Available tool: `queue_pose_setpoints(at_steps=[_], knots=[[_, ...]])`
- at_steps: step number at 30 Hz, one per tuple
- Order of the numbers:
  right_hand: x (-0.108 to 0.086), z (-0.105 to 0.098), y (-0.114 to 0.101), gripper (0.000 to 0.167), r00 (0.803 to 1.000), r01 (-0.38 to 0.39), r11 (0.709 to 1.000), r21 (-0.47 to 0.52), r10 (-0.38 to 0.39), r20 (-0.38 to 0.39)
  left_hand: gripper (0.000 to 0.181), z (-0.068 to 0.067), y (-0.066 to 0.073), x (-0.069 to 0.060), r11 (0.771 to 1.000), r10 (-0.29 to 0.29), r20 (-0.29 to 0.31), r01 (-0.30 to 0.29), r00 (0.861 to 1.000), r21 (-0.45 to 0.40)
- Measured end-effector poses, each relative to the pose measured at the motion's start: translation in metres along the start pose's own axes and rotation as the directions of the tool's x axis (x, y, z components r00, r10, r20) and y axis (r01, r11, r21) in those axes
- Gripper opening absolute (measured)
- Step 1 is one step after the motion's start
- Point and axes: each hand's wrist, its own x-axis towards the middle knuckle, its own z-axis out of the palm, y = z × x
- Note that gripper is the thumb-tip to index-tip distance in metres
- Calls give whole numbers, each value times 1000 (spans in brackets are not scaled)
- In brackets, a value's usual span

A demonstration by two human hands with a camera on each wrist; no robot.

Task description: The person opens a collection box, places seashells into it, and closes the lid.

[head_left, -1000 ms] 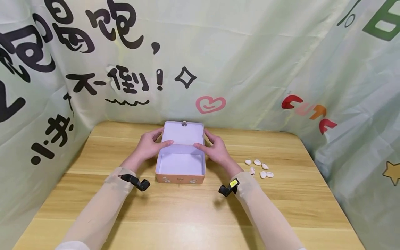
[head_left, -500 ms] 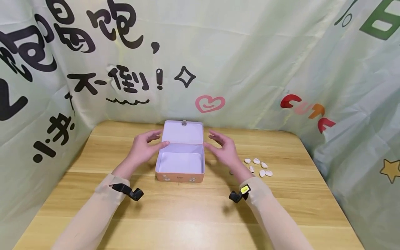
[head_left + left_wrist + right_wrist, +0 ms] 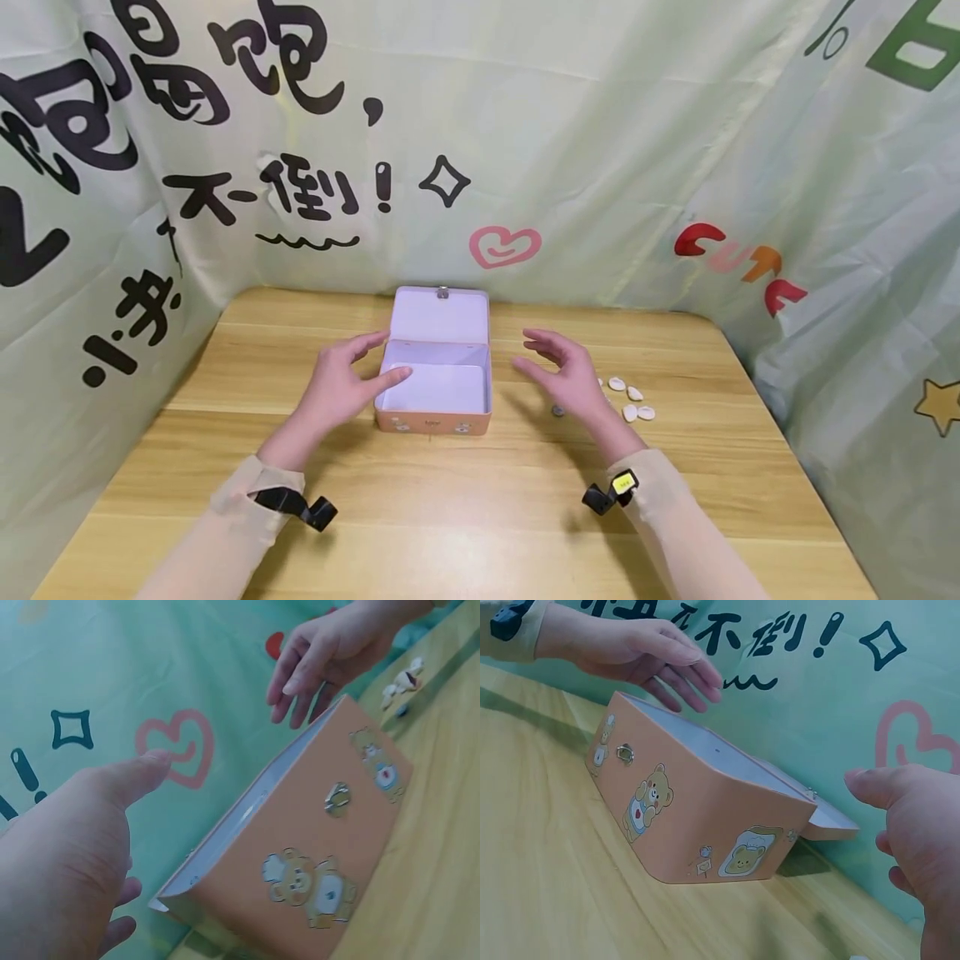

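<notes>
A hinged orange tin box point(image 3: 432, 423) with bear drawings stands on the table, its lid point(image 3: 441, 315) tipped back and its pale lilac inside bare. Beside its left wall is my left hand point(image 3: 341, 382), thumb reaching over the rim and fingers loosely spread. In the head view I cannot tell whether that hand touches the tin. My right hand point(image 3: 566, 377) hovers to the right of the tin, apart from it, with fingers relaxed and holding nothing. In the right wrist view, a metal latch piece point(image 3: 625, 754) shows on the tin's front.
Several small white shell-like pieces point(image 3: 631, 412) lie on the table point(image 3: 480, 517) right of the tin, some hidden behind my right hand. A small dark round piece point(image 3: 557, 410) is near that hand. A printed cloth point(image 3: 600, 167) hangs behind the table.
Both hands have come off the lid's sides. The right hand has moved right, away from the tin; the left has shifted slightly left and toward me. The lid stays tipped back.
</notes>
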Motion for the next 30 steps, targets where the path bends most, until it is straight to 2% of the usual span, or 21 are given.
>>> queue_pose_setpoints(at_steps=[8, 14, 20, 24, 30], knots=[[-16, -9, -3, 50, 1000, 7, 1000, -11, -7, 11, 80, 10, -1, -17, 997, 21, -9, -20, 1000, 81], [-29, -15, -3, 49, 1000, 18, 1000, -23, -17, 24, 87, 16, -5, -27, 986, 94, -21, -90, 995, 138], [-40, -22, -2, 49, 999, 5, 999, -37, -3, 34, 92, 20, -8, -32, 973, 151, -31, -143, 988, 179], [-46, -28, -1, 48, 999, -8, 999, -33, 9, 31, 93, 21, -9, -35, 970, 168, -41, -157, 985, 188], [-53, -34, 2, 47, 1000, 17, 1000, -17, -17, 26, 93, 22, -9, -38, 969, 166, -52, -153, 985, 194]])
